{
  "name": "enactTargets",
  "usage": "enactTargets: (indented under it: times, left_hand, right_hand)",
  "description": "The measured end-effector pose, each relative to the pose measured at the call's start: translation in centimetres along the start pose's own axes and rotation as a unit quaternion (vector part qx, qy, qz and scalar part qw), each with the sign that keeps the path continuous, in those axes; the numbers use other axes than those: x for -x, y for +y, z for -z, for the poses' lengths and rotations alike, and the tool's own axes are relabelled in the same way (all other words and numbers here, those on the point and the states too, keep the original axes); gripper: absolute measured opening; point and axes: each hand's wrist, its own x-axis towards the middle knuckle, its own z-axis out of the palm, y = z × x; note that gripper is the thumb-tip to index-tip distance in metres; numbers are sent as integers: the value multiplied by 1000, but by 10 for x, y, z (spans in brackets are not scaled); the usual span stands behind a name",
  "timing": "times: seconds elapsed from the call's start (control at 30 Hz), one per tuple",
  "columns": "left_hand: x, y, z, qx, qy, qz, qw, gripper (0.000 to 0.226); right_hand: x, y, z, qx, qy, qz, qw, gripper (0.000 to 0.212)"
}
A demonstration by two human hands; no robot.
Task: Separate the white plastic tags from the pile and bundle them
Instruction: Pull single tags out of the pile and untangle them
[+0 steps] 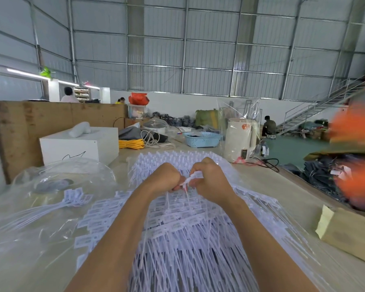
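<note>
Two bare forearms come in from 6 o'clock, right up against the camera, and meet over a big pile of white plastic tags [190, 239] that fills the middle of the table [282, 186] and runs down to the bottom edge. The tags' thin tails fan toward 6, and their flat label heads lie in rows across the pile.

At the centre, the left hand [164, 175] and right hand [209, 182] sit knuckle to knuckle, both with fingers curled. Between them they're pinching a small bunch of tags [189, 180] lifted off the heap, with a few tails hanging down from the grip into the pile. So both hands are clenched on that bunch, not loose.

Going outward: at 9 o'clock there's a small loose cluster of tags [76, 196] lying on crinkly clear plastic sheeting [51, 207]. At 10 o'clock sits a white box [78, 144], with a coil of yellow cord [131, 143] just beside it. At 12 o'clock there's a light blue basket [202, 139], and at 1 o'clock a white appliance [239, 140] wrapped in clear film. A brown cardboard box [354, 232] sits at 4 o'clock on the table's edge.
</note>
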Motion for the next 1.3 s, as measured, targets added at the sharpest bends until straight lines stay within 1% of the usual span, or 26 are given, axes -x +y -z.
enactTargets:
  times: [0.03, 0.07, 0.1, 0.13, 0.17, 0.2, 0.23, 0.27, 0.33, 0.37, 0.47, 0.5, 0.53, 0.57, 0.6, 0.63, 0.67, 0.7, 0.73, 0.83, 0.9, 1.0, 1.07, 1.17, 1.23, 1.3]
  left_hand:
    - [1, -1, 3, -8, -26, -7, 1000, 25]
    - [3, -1, 5, -16, -49, -13, 999, 25]
    - [3, -3, 7, -27, -51, -17, 998, 24]
    - [2, -3, 9, -38, -29, -22, 999, 24]
    - [0, -5, 10, -44, 1, -32, 998, 26]
    - [-3, -6, 8, -41, 21, -48, 998, 27]
    - [-5, -7, 5, -36, 23, -64, 997, 25]
    - [-6, -8, 1, -38, 16, -74, 996, 21]
    - [-7, -10, -6, -64, -2, -78, 995, 17]
    - [-6, -9, -8, -68, 2, -86, 994, 19]
    - [1, 5, -9, -37, 63, -145, 987, 29]
    - [5, 12, -9, -18, 70, -159, 985, 33]
    - [9, 19, -10, 3, 57, -166, 985, 38]
    - [12, 24, -11, 26, 25, -167, 985, 42]
    - [16, 29, -13, 47, -13, -168, 985, 40]
    - [19, 32, -15, 61, -42, -174, 982, 30]
    - [20, 34, -18, 72, -58, -183, 979, 17]
    - [22, 35, -19, 83, -61, -189, 976, 11]
    - [23, 37, -20, 92, -56, -194, 975, 16]
    - [25, 43, -17, 85, -34, -211, 973, 20]
    - [28, 47, -10, 59, -27, -214, 975, 19]
    - [33, 48, 1, 35, -34, -219, 974, 20]
    - [37, 43, 11, 37, -3, -205, 978, 20]
    - [43, 23, 37, -21, 103, -202, 974, 21]
    - [49, 1, 63, -73, 147, -192, 968, 23]
    - [56, -27, 90, -131, 169, -150, 965, 23]
  right_hand:
    - [0, 2, 5, -1, 17, -27, 999, 12]
    - [1, 8, 13, -37, 45, -67, 996, 13]
    - [1, 14, 24, -116, 71, -120, 983, 11]
    - [1, 17, 37, -225, 88, -172, 955, 12]
    - [3, 18, 52, -331, 104, -212, 913, 17]
    - [4, 19, 65, -398, 131, -226, 880, 22]
    - [5, 17, 75, -431, 156, -220, 861, 24]
    - [4, 15, 85, -445, 177, -202, 854, 22]
    - [3, 6, 95, -452, 201, -168, 853, 18]
    - [3, 1, 97, -457, 201, -156, 852, 19]
    - [3, -12, 89, -465, 172, -133, 858, 21]
    - [4, -16, 83, -459, 161, -124, 865, 20]
    - [4, -19, 76, -447, 150, -112, 875, 15]
    - [5, -23, 70, -433, 142, -100, 884, 8]
    - [6, -26, 65, -419, 143, -92, 892, 5]
    - [6, -28, 61, -404, 152, -86, 898, 10]
    - [5, -30, 58, -391, 165, -81, 902, 14]
    - [5, -31, 57, -386, 179, -75, 902, 16]
    - [4, -32, 56, -380, 190, -70, 903, 15]
    - [2, -33, 55, -392, 216, -74, 891, 6]
    - [0, -36, 54, -419, 241, -89, 871, 8]
    - [-10, -50, 53, -462, 246, -120, 843, 11]
    - [-20, -64, 48, -488, 239, -121, 830, 17]
    - [-35, -90, 27, -521, 200, -119, 821, 14]
    - [-42, -109, 3, -516, 151, -141, 831, 12]
    - [-45, -126, -26, -496, 69, -154, 852, 12]
